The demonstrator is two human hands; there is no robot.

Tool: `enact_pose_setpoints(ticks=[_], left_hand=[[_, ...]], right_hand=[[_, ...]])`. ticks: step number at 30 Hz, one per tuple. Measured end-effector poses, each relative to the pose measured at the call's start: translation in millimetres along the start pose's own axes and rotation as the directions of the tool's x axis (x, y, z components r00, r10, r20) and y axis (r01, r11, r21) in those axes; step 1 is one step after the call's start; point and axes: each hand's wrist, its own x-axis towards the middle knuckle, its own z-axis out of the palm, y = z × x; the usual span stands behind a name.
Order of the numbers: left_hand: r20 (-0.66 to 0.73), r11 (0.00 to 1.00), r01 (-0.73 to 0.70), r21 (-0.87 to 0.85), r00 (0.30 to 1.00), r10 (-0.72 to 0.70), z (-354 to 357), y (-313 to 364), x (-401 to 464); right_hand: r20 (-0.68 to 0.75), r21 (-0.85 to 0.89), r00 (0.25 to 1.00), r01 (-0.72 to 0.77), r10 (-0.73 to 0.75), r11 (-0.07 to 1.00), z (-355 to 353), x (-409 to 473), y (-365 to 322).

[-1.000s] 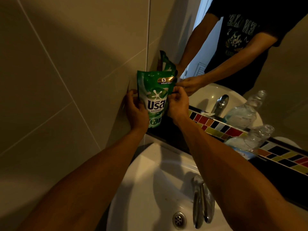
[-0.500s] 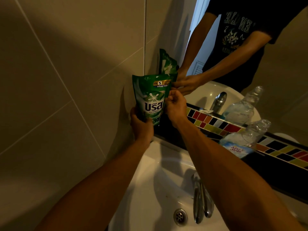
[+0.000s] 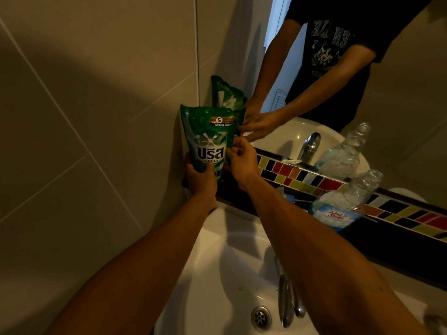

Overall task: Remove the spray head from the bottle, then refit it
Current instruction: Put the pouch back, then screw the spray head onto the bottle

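Observation:
A green detergent refill pouch [image 3: 209,139] stands upright in the corner on the dark ledge behind the sink. My left hand [image 3: 200,177] grips its lower part from the front. My right hand [image 3: 242,159] pinches its right edge. A clear plastic bottle [image 3: 343,204] with a blue label leans on the ledge to the right; its neck is open and no spray head shows on it. No spray head is visible anywhere.
The white sink [image 3: 217,274] lies below my arms, with a chrome tap [image 3: 286,301] and drain [image 3: 261,317]. A mirror [image 3: 399,105] on the right reflects a person, the pouch and the bottle. A coloured tile strip [image 3: 302,177] runs along the ledge. Tiled wall [image 3: 84,117] on the left.
My left hand slid from the pouch's left side down to its lower front. The pouch stayed in the corner and my right hand stayed on its right edge.

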Motion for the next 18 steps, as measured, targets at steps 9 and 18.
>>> enact_pose_setpoints(ticks=[9, 18], left_hand=[[0.048, 0.978, 0.115, 0.174, 0.991, -0.125, -4.3, -5.6, -26.7], [0.333, 0.81, -0.114, 0.575, 0.937, -0.105, 12.9, -6.4, -112.4]], right_hand=[[-0.084, -0.104, 0.996, 0.011, -0.02, 0.995, -34.8, -56.1, 2.8], [-0.441, -0.157, 0.892, 0.026, -0.094, 0.987, -117.9, -146.0, 9.9]])
